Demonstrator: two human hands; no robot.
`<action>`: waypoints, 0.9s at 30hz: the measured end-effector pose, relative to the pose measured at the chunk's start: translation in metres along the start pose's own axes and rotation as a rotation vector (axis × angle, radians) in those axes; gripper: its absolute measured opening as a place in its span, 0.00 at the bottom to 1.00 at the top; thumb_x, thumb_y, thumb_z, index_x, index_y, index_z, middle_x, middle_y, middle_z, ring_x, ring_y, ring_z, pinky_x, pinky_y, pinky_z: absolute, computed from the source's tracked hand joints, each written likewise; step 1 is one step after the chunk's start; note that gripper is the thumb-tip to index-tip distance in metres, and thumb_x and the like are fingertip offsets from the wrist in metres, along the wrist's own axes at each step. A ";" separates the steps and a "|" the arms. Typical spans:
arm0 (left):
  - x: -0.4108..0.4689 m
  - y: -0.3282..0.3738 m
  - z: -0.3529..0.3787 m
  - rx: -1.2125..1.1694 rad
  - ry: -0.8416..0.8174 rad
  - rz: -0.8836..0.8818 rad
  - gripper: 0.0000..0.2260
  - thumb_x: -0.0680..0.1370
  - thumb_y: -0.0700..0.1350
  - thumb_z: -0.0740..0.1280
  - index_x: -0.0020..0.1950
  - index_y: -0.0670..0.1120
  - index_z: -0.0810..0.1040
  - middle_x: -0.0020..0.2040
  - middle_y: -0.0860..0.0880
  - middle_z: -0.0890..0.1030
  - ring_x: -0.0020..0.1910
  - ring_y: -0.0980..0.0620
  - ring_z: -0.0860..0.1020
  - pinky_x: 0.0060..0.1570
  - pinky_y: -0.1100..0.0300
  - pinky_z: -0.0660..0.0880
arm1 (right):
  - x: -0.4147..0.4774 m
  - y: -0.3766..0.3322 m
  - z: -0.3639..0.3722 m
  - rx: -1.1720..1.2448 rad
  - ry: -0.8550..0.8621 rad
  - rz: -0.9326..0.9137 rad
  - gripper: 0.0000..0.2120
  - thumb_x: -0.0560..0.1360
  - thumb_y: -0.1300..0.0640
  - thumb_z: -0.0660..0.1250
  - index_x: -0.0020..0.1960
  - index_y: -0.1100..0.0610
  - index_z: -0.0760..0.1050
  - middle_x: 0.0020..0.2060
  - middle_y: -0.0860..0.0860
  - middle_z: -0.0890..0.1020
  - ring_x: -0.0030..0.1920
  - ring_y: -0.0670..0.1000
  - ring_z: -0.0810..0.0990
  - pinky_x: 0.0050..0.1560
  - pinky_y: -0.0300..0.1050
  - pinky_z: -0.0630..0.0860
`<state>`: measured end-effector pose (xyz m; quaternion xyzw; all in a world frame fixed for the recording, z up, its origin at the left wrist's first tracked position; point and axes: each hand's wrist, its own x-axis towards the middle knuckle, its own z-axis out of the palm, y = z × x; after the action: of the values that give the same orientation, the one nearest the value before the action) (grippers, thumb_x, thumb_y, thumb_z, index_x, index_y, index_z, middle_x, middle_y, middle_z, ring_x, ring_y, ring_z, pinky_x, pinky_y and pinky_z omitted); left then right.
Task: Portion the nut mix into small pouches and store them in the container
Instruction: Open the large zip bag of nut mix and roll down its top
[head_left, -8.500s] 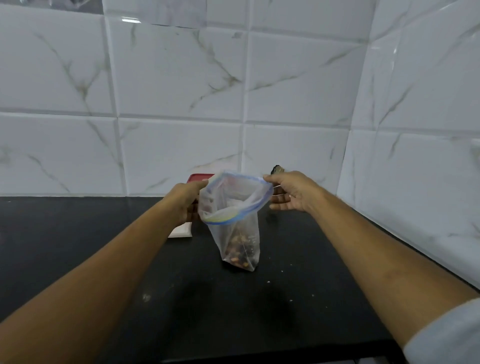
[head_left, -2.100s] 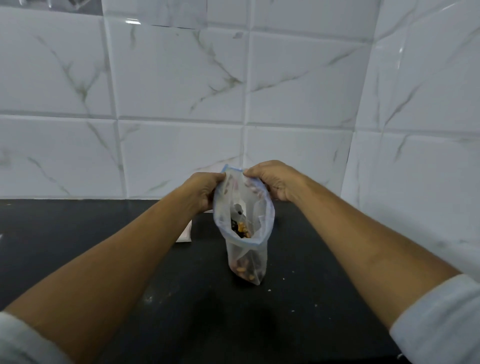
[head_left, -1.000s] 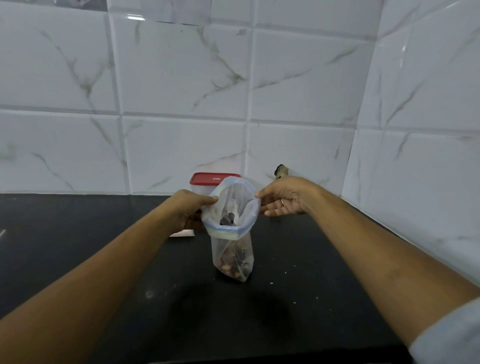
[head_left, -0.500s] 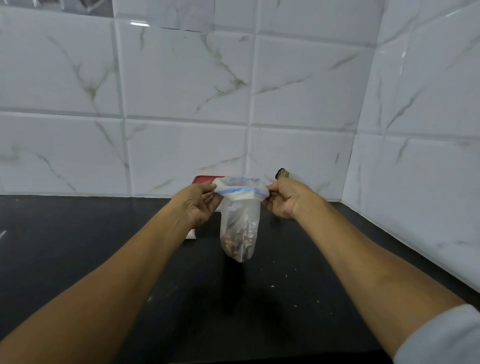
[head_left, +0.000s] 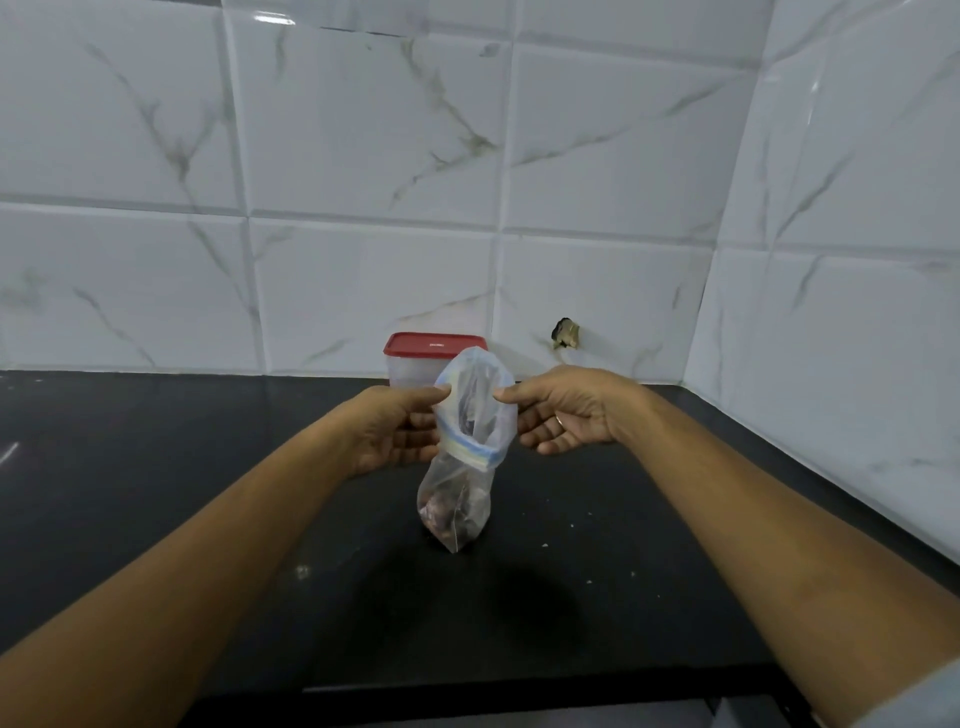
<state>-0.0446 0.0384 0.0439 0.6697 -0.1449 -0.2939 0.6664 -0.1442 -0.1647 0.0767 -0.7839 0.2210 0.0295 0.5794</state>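
As seen from beside the counter, the items stand as follows.

Clear plastic zip pouch with a blue seal strip (head_left: 470, 467) – upright in the middle of the matte black countertop (head_left: 156, 493), mouth spread into an open oval. Its lower corner reaches down to the surface; whether it rests there or hangs just clear, I cannot tell.

Brown nut mix (head_left: 441, 512) – a small heap in the bottom of the pouch, dark pieces showing through the film; the upper part of the pouch is hollow.

Left hand (head_left: 395, 431) – thumb and fingers pinched on the left edge of the pouch mouth, the forearm stretched out over the counter.

Right hand (head_left: 566, 410) – thumb and forefinger pinched on the right edge of the mouth, the other fingers loosely curled beneath; a thin ring (head_left: 558, 421) on one finger.

Translucent square plastic container with a red lid (head_left: 413, 371) – behind the pouch, against the wall, lid on; part of it is hidden by the pouch and the left hand.

White glossy wall tiles with grey marble veining (head_left: 363, 156) – along the back and the right side, meeting in a corner.

Chipped hole in a tile (head_left: 566, 332) – low on the back wall, to the right of the container.

Pale crumbs (head_left: 544, 545) – scattered on the counter to the right of the pouch.
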 end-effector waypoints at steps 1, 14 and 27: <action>-0.003 0.000 -0.001 0.065 -0.003 -0.004 0.14 0.77 0.50 0.74 0.54 0.40 0.82 0.37 0.46 0.81 0.36 0.50 0.81 0.34 0.58 0.80 | -0.004 -0.001 0.001 0.007 -0.024 -0.001 0.17 0.79 0.51 0.73 0.60 0.63 0.79 0.37 0.55 0.84 0.33 0.49 0.83 0.29 0.41 0.80; -0.007 0.001 0.014 -0.419 0.094 -0.077 0.07 0.80 0.36 0.69 0.56 0.34 0.78 0.50 0.37 0.84 0.45 0.46 0.85 0.37 0.56 0.84 | -0.014 0.000 0.016 0.543 0.069 -0.052 0.08 0.80 0.74 0.60 0.58 0.71 0.73 0.41 0.65 0.86 0.34 0.57 0.88 0.34 0.48 0.85; -0.009 -0.011 0.017 -1.006 -0.023 -0.045 0.10 0.85 0.36 0.55 0.56 0.34 0.75 0.51 0.38 0.81 0.49 0.42 0.82 0.49 0.50 0.79 | -0.001 0.018 0.014 1.231 0.125 -0.025 0.12 0.84 0.68 0.53 0.59 0.70 0.73 0.54 0.64 0.80 0.61 0.60 0.81 0.57 0.54 0.79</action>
<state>-0.0635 0.0309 0.0358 0.2652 0.0221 -0.3490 0.8985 -0.1491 -0.1552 0.0563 -0.3084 0.2218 -0.1561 0.9118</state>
